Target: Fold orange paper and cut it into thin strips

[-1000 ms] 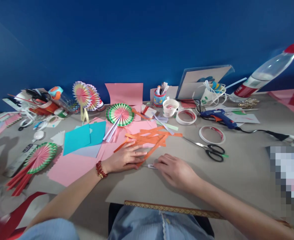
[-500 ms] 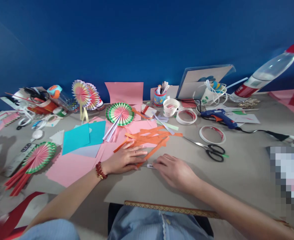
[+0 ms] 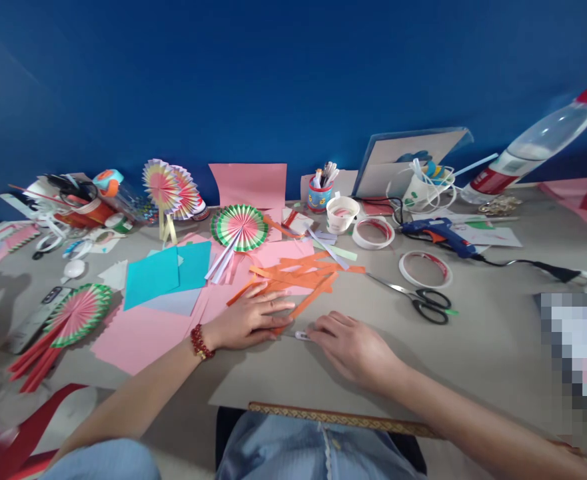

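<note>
My left hand lies flat with its fingers spread, pressing an orange paper strip against the table. Just to its right, my right hand is closed around a small white craft knife. Only the knife's front end shows; a thin blade seems to point left toward my left fingertips, and the rest is hidden in my fist. Several loose orange paper strips lie in a heap beyond my hands. Pink paper sits under and left of my left wrist.
Black-handled scissors, tape rolls and a blue glue gun lie to the right. Blue paper and folded paper fans are left and behind. A tall bottle leans at back right.
My right hand and the craft knife have shifted very slightly to the right, away from my left hand. My left hand stays in place on the orange strip.
</note>
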